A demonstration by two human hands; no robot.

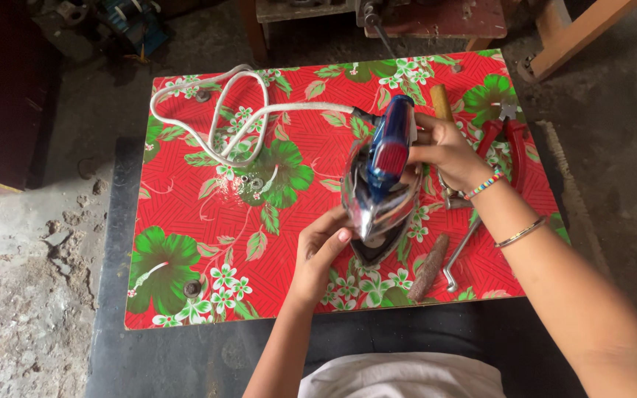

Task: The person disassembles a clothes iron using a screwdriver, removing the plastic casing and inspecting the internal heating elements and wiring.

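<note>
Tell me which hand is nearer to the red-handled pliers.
Right. The right hand grips the iron at its blue handle, just left of the red-handled pliers. The left hand touches the iron's pointed front end, farther away on the iron's other side.

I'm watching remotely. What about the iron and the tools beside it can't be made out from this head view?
- Iron: its soleplate faces away, and the right hand covers part of the blue handle.
- Cord: its far end is not seen.
- Red pliers: partly behind the right wrist.
- Metal tool: upper part under the forearm.
- Left hand: fingertips hidden at the iron's edge.
</note>
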